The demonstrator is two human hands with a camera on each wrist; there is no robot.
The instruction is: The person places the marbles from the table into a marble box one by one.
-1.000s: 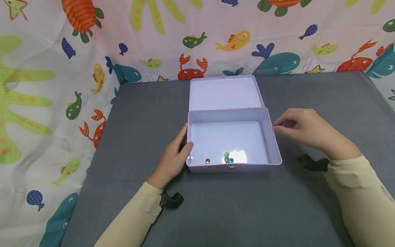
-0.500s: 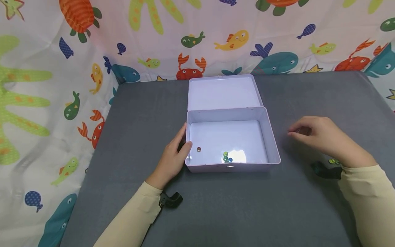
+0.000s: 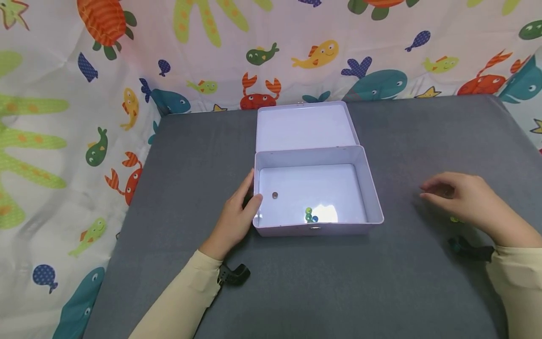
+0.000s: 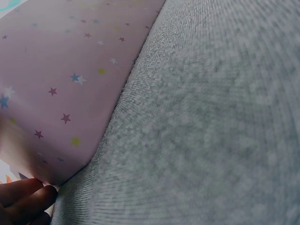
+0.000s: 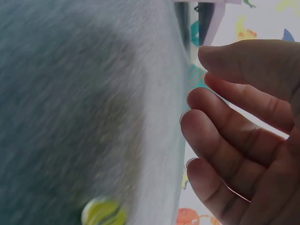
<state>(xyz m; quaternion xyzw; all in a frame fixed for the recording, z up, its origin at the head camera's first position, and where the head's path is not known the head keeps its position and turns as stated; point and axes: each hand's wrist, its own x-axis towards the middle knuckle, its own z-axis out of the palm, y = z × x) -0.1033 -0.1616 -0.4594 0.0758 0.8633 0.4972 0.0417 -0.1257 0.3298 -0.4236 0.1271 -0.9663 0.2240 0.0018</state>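
Note:
A tin box with its lid swung back stands on the grey cloth. Its outer wall is pink with stars. My left hand holds the box by its left side, thumb at the rim and fingers along the outer wall. Inside the box lie a brown marble at the left, green marbles and a blue marble near the front. My right hand, fingers loosely bent and holding nothing, hovers right of the box. Beneath it a yellow-green marble lies on the cloth, partly hidden in the head view.
Grey cloth covers the table. A white curtain printed with sea animals hangs behind the table and along its left side. Black straps with small devices sit at both wrists.
My right hand has moved from the box's right edge rightward and toward me. Inside the box the brown marble has rolled back and slightly left. My left hand keeps its hold.

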